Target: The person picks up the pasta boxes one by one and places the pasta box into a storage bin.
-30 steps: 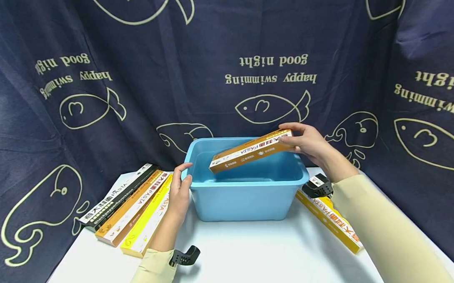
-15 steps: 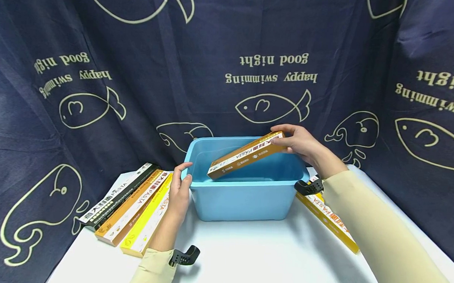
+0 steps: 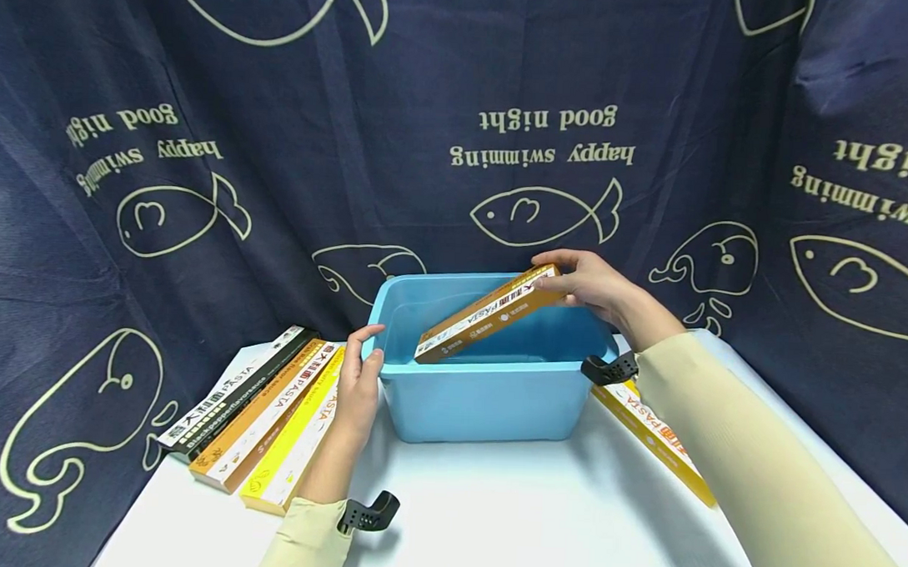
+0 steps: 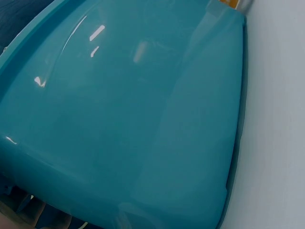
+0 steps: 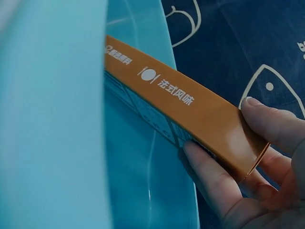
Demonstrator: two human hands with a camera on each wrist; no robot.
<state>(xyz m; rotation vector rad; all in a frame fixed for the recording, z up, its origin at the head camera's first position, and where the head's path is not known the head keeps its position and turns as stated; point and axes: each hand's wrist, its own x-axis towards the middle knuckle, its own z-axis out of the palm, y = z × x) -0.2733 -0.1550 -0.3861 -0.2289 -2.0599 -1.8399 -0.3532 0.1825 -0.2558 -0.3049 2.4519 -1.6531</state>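
Note:
A light blue plastic bin (image 3: 483, 405) stands in the middle of the table. My right hand (image 3: 597, 284) grips one end of a long brown pasta box (image 3: 490, 314), thumb on one side and fingers on the other. The box slants, its far left end dipped inside the bin and its held end raised near the back right rim. In the right wrist view the brown pasta box (image 5: 176, 98) is partly hidden by the bin's near wall (image 5: 52, 119). My left hand (image 3: 358, 389) holds the bin's left rim, thumb outside at the front corner.
To the left, a black pasta box (image 3: 232, 397), an orange-brown one (image 3: 265, 419) and a yellow one (image 3: 294, 441) lie side by side. Another yellow box (image 3: 655, 436) lies right of the bin, partly under my right sleeve. A dark blue fish-print curtain (image 3: 400, 106) hangs behind.
My right hand has moved left and slightly down with the brown pasta box, whose lower end sits a little deeper in the bin. The left hand stays on the rim.

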